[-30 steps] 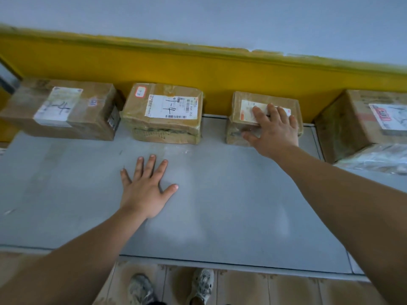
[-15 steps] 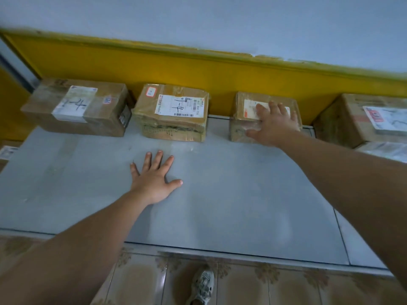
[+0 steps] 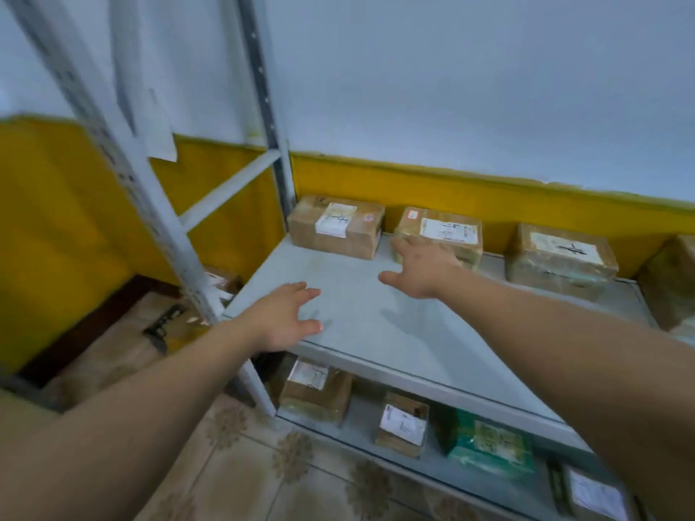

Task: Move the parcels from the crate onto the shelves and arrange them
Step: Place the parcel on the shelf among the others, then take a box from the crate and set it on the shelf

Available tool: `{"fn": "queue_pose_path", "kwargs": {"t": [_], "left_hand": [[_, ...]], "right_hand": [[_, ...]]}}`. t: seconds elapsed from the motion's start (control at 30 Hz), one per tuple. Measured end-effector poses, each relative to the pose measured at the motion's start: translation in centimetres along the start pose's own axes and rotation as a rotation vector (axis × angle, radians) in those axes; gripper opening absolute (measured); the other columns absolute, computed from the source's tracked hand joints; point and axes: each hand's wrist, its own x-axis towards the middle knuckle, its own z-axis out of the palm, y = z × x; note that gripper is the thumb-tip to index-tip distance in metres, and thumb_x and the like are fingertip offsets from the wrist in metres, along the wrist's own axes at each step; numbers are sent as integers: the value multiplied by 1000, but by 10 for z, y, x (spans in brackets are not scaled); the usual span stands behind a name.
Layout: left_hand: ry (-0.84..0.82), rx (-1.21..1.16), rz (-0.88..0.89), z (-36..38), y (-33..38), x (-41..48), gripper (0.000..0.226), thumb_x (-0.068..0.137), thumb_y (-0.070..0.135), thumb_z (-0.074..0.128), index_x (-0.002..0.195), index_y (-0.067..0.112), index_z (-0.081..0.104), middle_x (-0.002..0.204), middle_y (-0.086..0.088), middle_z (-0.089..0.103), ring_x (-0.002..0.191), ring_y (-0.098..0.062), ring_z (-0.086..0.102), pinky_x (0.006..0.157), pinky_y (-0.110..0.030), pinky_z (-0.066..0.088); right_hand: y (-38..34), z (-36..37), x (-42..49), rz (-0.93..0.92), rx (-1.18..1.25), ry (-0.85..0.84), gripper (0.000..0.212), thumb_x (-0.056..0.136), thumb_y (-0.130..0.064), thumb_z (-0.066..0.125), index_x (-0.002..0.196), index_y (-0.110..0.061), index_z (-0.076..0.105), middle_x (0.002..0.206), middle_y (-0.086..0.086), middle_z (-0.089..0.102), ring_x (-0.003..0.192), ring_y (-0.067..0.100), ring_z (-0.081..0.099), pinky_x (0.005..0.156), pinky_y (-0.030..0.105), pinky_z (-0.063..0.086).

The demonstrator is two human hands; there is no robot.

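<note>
Along the back of the upper shelf (image 3: 395,332), against the yellow wall band (image 3: 489,193), the left parcel (image 3: 334,227), the middle parcel (image 3: 451,231) and the right parcel (image 3: 560,257) are lined up, each set a little apart. Both hands are held released, fingers spread and nothing grasped. The left hand (image 3: 282,317) is over the shelf's front left corner, and the right hand (image 3: 423,267) is just before the middle parcel, though contact cannot be told. On the lower shelf (image 3: 357,421) a brown parcel (image 3: 316,392) and a green parcel (image 3: 489,445) are seen.
</note>
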Motion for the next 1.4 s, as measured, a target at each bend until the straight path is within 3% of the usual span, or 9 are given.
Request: {"fn": "queue_pose_path", "kwargs": {"t": [0.13, 0.33, 0.57, 0.8, 1.2, 1.4], "left_hand": [[68, 59, -77, -16, -73, -109, 74, 88, 57, 56, 151, 33, 26, 161, 3, 16, 147, -18, 14, 117, -37, 19], [41, 123, -377, -26, -175, -253, 73, 90, 53, 55, 152, 32, 23, 161, -2, 16, 147, -22, 14, 116, -37, 19], [116, -1, -546, -34, -248, -318, 72, 91, 50, 56, 152, 30, 23, 160, -5, 19, 144, -25, 24, 115, -37, 25], [103, -17, -587, -56, -317, -273, 72, 91, 49, 58, 152, 30, 24, 160, -6, 19, 146, -26, 18, 117, -39, 22], [-5, -41, -571, -104, -433, -151, 72, 91, 50, 56, 152, 28, 24, 158, -2, 26, 142, -24, 27, 113, -36, 28], [-99, -77, -444, -99, -492, -78, 73, 89, 54, 55, 151, 29, 27, 156, 1, 27, 138, -21, 34, 108, -36, 34]], "right_hand": [[-126, -6, -21, -160, 26, -23, 82, 91, -69, 42, 156, -25, 19, 160, 9, 27, 142, 32, 31, 111, 47, 32], [-307, 9, -51, -469, 14, -57, 77, 90, -69, 42, 152, -25, 27, 152, 7, 41, 136, 30, 39, 108, 46, 39], [-432, 17, -32, -616, -25, -124, 80, 91, -69, 42, 154, -24, 23, 156, 7, 35, 138, 31, 37, 106, 45, 40], [-493, 29, 58, -614, 49, -150, 78, 94, -65, 42, 155, -21, 23, 156, 7, 34, 140, 31, 35, 109, 47, 39], [-502, 49, 197, -306, 163, -295, 73, 98, -59, 42, 154, -16, 24, 156, 11, 36, 136, 32, 41, 107, 41, 40], [-510, 80, 243, -185, 160, -347, 59, 99, -55, 43, 142, -14, 41, 132, 9, 56, 115, 26, 56, 89, 37, 50]]}}
